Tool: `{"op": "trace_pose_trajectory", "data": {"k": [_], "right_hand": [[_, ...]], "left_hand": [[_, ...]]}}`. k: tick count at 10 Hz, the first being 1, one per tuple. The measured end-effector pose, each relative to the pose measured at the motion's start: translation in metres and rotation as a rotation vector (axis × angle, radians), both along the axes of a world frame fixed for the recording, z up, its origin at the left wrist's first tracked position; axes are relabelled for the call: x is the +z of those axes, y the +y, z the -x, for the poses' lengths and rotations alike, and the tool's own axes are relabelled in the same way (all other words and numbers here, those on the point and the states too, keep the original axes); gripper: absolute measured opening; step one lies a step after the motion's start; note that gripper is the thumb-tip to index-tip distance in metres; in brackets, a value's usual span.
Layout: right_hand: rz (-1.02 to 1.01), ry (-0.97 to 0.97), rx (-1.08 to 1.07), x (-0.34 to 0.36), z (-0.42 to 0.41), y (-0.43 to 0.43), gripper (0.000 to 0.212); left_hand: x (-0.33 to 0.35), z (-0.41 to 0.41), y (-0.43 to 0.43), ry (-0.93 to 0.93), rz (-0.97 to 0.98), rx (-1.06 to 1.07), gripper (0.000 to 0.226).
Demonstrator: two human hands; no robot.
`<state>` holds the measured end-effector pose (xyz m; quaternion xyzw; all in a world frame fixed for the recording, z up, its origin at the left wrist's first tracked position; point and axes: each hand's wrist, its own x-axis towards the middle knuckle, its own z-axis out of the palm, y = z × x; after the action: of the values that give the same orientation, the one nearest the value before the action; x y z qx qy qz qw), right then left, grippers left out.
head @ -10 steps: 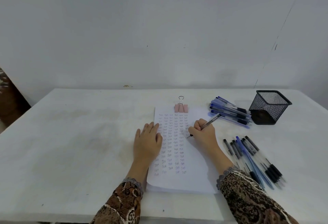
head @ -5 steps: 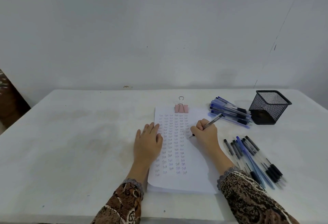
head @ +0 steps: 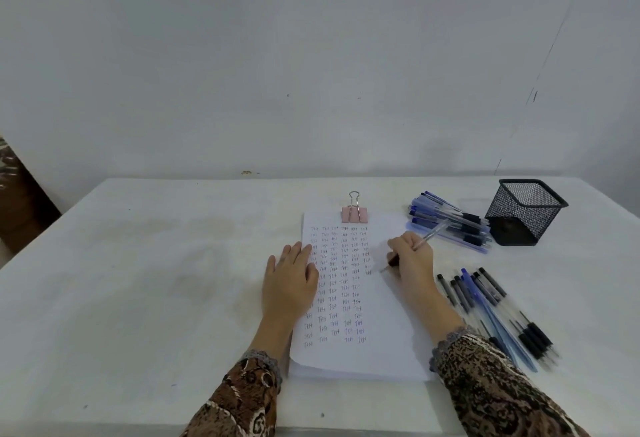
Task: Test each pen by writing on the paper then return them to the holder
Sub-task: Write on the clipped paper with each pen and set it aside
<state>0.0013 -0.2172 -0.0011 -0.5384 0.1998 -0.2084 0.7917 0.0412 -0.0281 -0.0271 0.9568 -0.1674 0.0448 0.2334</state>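
Left hand (head: 290, 281) lies flat on the left edge of the paper (head: 381, 350), fingers together and extended, pinning the sheet — it holds nothing.

Paper is clipped at the top by a pink binder clip (head: 354, 214); columns of small test words cover its left and middle part, and the right margin is mostly bare.

Right hand (head: 412, 256) sits on the right part of the sheet, thumb and first fingers pinched around a pen (head: 424, 241). Pen's long axis runs from tip at lower left, at the paper just right of the last column, up to its back end at upper right, pointing toward the holder.

Further right, 2 loose groups lie on the table (head: 156, 281): a far pile of blue pens (head: 450, 220) just beside the holder, and a near pile of dark and blue pens (head: 491, 308) by the right forearm.

Mesh holder (head: 524, 211) stands at far right, tilted in this wide view — no pens stick out of it; its inside is not clear. Right hand is much the nearer one to it, so the return looks like a right-hand reach up and right.
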Motion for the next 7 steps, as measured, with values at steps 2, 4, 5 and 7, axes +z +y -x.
{"op": "trace_pose_trajectory", "data": {"k": [2, 4, 5, 7], "right_hand": [[-0.356, -0.035, 0.035, 0.012, -0.001, 0.004, 0.032], [-0.605, -0.104, 0.070, 0.009, -0.004, 0.016, 0.033], [-0.605, -0.085, 0.059, 0.010, 0.000, 0.020, 0.027], [-0.392, 0.018, -0.015, 0.011, 0.007, 0.027, 0.022]], "left_hand": [[0.001, 0.001, 0.000, 0.012, 0.003, -0.002, 0.046], [0.002, 0.001, 0.000, 0.028, 0.001, -0.001, 0.046], [0.002, 0.001, 0.000, 0.033, 0.001, -0.003, 0.046], [0.003, 0.001, 0.000, 0.033, -0.004, -0.005, 0.046]]}}
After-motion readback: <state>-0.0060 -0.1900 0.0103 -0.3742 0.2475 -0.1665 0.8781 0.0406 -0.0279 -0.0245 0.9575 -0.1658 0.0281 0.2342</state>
